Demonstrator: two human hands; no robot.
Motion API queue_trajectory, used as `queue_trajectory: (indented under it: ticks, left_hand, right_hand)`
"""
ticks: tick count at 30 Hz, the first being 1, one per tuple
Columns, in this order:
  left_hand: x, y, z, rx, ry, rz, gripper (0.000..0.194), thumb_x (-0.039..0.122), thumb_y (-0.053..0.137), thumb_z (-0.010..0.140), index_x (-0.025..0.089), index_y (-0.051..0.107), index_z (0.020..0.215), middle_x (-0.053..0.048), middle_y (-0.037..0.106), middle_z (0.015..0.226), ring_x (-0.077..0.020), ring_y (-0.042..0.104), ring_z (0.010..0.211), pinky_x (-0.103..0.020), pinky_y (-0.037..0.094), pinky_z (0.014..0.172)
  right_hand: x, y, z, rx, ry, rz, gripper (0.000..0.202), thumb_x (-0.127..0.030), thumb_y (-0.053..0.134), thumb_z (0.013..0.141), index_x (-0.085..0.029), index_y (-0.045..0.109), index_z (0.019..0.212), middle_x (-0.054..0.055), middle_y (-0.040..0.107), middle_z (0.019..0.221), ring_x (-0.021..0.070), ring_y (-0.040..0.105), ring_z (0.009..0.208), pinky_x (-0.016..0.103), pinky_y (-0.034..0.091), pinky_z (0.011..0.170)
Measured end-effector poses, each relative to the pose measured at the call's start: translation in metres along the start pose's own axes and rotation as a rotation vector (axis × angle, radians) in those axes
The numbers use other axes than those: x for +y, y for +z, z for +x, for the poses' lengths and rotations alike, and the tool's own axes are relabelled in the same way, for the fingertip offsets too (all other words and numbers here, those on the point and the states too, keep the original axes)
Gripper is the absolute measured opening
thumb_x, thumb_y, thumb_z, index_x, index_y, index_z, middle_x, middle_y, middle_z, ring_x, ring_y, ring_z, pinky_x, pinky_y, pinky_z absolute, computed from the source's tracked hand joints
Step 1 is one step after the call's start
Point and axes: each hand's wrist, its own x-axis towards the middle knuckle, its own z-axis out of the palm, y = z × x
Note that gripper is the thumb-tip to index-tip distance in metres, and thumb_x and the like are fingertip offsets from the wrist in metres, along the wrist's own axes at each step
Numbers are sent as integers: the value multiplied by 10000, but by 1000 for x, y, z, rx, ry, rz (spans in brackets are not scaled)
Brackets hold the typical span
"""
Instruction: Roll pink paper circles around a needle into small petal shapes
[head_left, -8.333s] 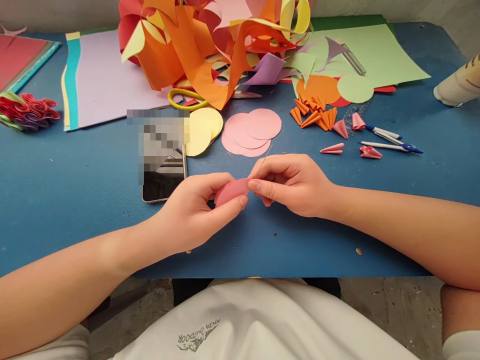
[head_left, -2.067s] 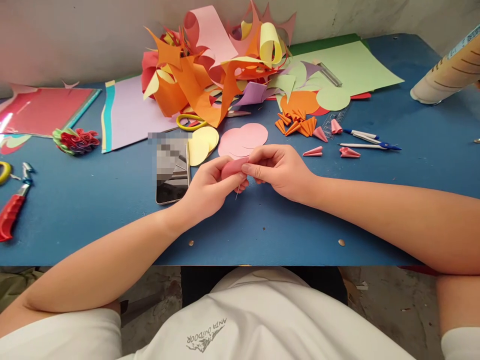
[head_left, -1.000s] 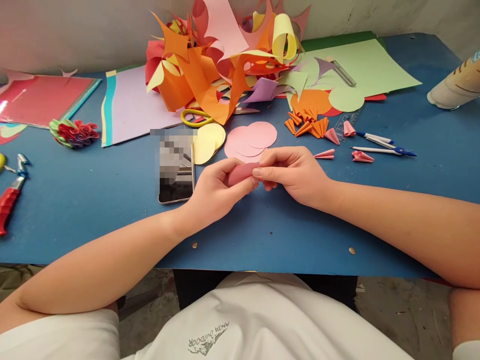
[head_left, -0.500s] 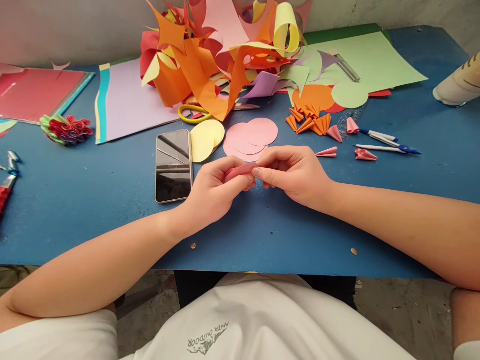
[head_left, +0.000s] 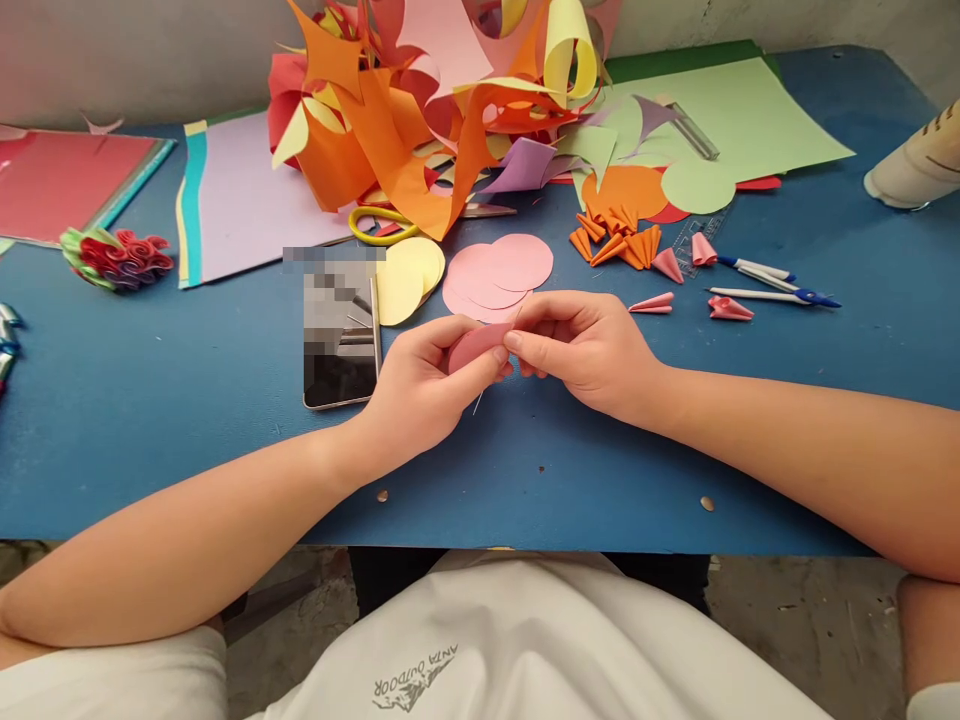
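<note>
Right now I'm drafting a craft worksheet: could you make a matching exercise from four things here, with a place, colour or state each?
1. pink paper piece
2. phone
3. drawing compass
4. scissors

A. blue and white
B. yellow-handled, partly under orange scraps
C. between left hand and right hand
D. lying flat, screen up

Pairs: 1-C; 2-D; 3-A; 4-B
</note>
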Motion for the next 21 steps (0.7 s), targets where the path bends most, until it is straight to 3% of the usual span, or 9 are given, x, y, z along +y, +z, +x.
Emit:
queue_trajectory:
  ticks: [5,10,21]
  left_hand:
    - [0,1,-2,30,22,112,128,232,736,884,161,742,776,0,742,722,-140,665,691,-241,516,636]
    - [0,1,-4,39,50,173,105,227,735,874,160,741,793,-3,752,733,-141,669,682,-240,525,634]
    - [0,2,-1,33,24,75,124,216,703,888,182,786,802,9,750,720,-142,668,694,-253,531,667]
  right_hand:
    - [-3,0,0,6,48,-15,232,-249,954,711,-133,756,744,-15,688,634,92,607,561,209,518,539]
    - [-4,0,-1,-3,55,2,217,-247,943,735,-126,764,753,-18,678,612,85,604,547,197,511,532]
    - [0,0,-2,12,29,-35,199,-230,946,730,-131,776,761,-6,708,664,84,611,561,191,515,529]
